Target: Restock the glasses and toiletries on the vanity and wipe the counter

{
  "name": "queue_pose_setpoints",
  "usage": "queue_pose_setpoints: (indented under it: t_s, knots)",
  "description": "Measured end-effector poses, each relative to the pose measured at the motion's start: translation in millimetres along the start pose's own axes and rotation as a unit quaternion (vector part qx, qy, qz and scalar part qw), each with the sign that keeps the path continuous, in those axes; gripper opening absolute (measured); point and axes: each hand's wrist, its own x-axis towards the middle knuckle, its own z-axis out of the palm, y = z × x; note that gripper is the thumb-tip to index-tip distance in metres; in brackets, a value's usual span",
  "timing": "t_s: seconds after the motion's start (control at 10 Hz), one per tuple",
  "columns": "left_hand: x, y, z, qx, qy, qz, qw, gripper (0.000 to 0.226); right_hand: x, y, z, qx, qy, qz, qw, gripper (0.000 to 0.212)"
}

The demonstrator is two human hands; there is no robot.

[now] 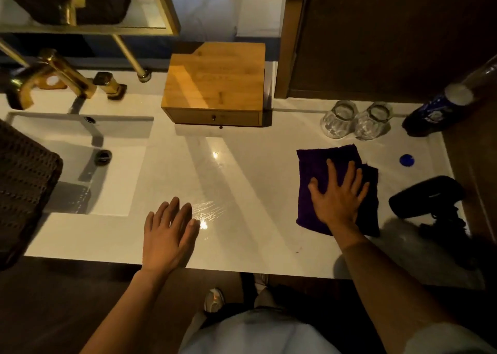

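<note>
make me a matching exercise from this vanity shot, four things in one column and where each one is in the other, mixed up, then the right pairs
Things:
1. purple cloth
2. two glasses
3. wooden box
4. blue cap

Places:
A. at the back of the counter, between the sink and the glasses
B. lying loose on the counter, near the dark bottle
C. flat under the right hand
D. upside down, side by side, behind the cloth

Pairs: 1-C, 2-D, 3-A, 4-B

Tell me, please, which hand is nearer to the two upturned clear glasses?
Right. The right hand lies flat on the purple cloth just in front of the two upturned clear glasses; the left hand is far to their left.
</note>
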Motion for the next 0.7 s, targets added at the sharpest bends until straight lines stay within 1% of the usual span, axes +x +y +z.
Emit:
queue_pose_setpoints:
  t_s: [0.2,0.3,0.4,0.5,0.6,0.7]
  knots:
    - [0,-5,-2,-0.012,-0.016,0.007,1.0,0.056,-1,-3,-3,-0.008,-0.019,0.008,1.0,0.074]
    - [1,-13,-3,-0.013,-0.03,0.03,0.999,0.059,1,-3,-7,-0.018,-0.053,0.013,0.998,0.072]
    - [3,-18,-8,-0.013,-0.036,0.05,0.998,0.058,0,-8,-14,-0.004,-0.093,0.021,0.995,0.07]
    - [1,-26,-12,-0.043,-0.035,0.078,0.995,0.054,-20,-20,-19,0.02,-0.102,0.049,0.993,0.066]
    - [-12,-35,-28,-0.085,-0.001,0.11,0.99,0.05,-57,-41,-26,0.073,-0.065,0.076,0.992,0.063]
    - [-43,-44,-39,-0.172,0.002,0.123,0.977,0.043,-112,-59,-19,0.122,0.013,0.058,0.991,0.06]
